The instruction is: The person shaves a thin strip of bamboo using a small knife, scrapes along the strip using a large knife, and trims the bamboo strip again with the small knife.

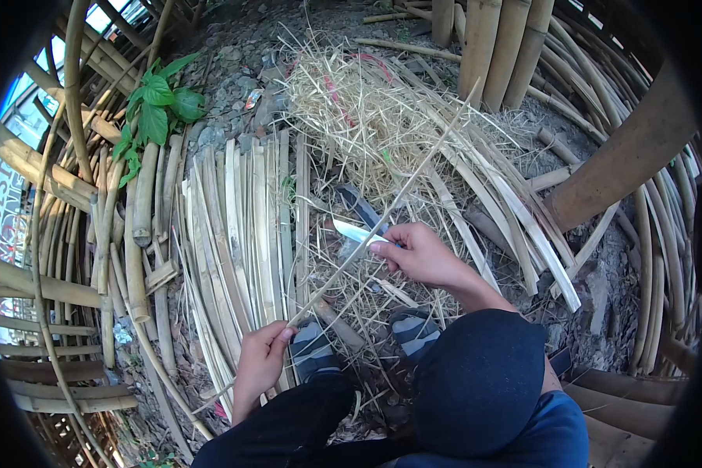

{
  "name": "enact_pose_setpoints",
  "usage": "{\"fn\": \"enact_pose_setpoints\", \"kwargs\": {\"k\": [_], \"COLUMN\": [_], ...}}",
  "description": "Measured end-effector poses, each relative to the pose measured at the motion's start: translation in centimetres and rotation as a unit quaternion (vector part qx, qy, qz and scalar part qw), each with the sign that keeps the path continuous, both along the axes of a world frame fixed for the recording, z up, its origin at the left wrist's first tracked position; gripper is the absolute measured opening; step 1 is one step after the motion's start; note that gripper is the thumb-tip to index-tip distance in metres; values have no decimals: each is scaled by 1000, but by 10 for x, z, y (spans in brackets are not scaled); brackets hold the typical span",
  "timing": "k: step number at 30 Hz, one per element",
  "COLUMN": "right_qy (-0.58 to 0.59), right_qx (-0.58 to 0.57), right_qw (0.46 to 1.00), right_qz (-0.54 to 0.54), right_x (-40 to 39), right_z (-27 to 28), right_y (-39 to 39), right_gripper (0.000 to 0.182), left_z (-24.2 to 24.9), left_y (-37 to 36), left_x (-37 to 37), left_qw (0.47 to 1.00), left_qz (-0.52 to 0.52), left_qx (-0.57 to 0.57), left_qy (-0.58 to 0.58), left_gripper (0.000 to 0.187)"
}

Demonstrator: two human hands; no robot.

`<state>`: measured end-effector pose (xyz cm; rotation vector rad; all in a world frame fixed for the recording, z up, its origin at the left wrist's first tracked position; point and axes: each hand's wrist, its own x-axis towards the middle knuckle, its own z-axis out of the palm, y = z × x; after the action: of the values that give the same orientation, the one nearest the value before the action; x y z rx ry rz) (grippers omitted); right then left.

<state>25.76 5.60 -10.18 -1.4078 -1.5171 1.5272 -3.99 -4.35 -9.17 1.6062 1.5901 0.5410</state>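
My right hand (pixel 417 253) is closed around a knife, whose bright blade (pixel 352 231) points left. The blade lies against a long thin bamboo strip (pixel 429 160), with my right thumb beside it. Lower down, my left hand (pixel 264 355) pinches the same strip between thumb and fingers. From there the strip slants up and to the right, past my right hand. Just beyond the blade, a dark sheath-like piece (pixel 357 204) lies on the ground. Beside my left hand is a row of split bamboo slats (pixel 238 226).
A heap of pale shavings (pixel 359 101) lies ahead, with more split slats (pixel 515 210) to its right. Thick bamboo posts (pixel 495 54) stand behind. At left are a leafy plant (pixel 160 97) and a bamboo fence (pixel 47 288). My shoes (pixel 316 349) rest among scattered shavings.
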Motion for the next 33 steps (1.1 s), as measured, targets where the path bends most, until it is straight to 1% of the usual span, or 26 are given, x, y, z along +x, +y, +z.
{"fn": "enact_pose_setpoints", "kwargs": {"k": [1,2,4,8,10,11,12,14,15,17,18,20,21,22,23,24,25,26,28,31,33], "right_qy": [2,1,-13,-19,-2,24,23,11,9,103,105,141,101,103,14,-76,-70,-68,40,61,71], "right_qx": [5,5,41,36,27,4,4,51,53,37,34,6,21,20,88,155,172,172,136,156,164], "right_qw": [1000,1000,999,999,998,995,995,971,970,952,952,944,955,955,971,971,972,972,986,981,978], "right_qz": [-30,-31,-32,-34,-62,-101,-101,-235,-235,-287,-286,-300,-277,-276,-223,-167,-144,-143,-85,-94,-108], "right_x": [0,3,7,10,13,15,21,37,44,50,49,45,40,35,30,25,17,11,1,-8,-6], "right_z": [-1,-3,-6,-4,-1,6,0,-16,-16,-12,-14,-19,-23,-26,-28,-30,-27,-28,-31,-35,-35], "right_y": [0,0,0,-2,1,2,9,21,21,23,21,18,16,12,8,5,0,-2,-6,-4,0], "right_gripper": [26,26,26,28,27,27,27,27,27,27,27,28,32,32,33,35,36,36,35,34,34], "left_z": [-1,-1,-1,-3,0,1,0,-4,-6,-11,-11,-12,-12,-13,-13,-13,-13,-14,-12,-10,-9], "left_y": [0,1,2,1,0,0,0,-1,-2,-3,-3,-2,-2,-2,0,1,1,1,1,0,-1], "left_x": [0,-1,-2,-2,1,2,0,-6,-5,-5,-6,-6,-6,-7,-8,-8,-7,-6,-6,-7,-10], "left_qw": [1000,999,999,998,999,999,999,1000,1000,998,998,992,992,988,983,983,977,971,964,954,913], "left_qz": [21,42,45,51,40,31,30,25,25,49,50,67,70,73,74,75,73,71,81,94,89], "left_qx": [-6,-10,-17,-34,-25,-16,-16,5,7,-22,-23,-44,-45,-61,-77,-77,-82,-87,-104,-120,-169], "left_qy": [1,2,-4,-18,-19,-19,-19,9,7,-44,-42,-98,-97,-125,-152,-150,-181,-213,-230,-257,-361], "left_gripper": [15,15,15,15,17,18,18,18,18,19,19,22,22,24,26,26,28,31,33,34,35]}}
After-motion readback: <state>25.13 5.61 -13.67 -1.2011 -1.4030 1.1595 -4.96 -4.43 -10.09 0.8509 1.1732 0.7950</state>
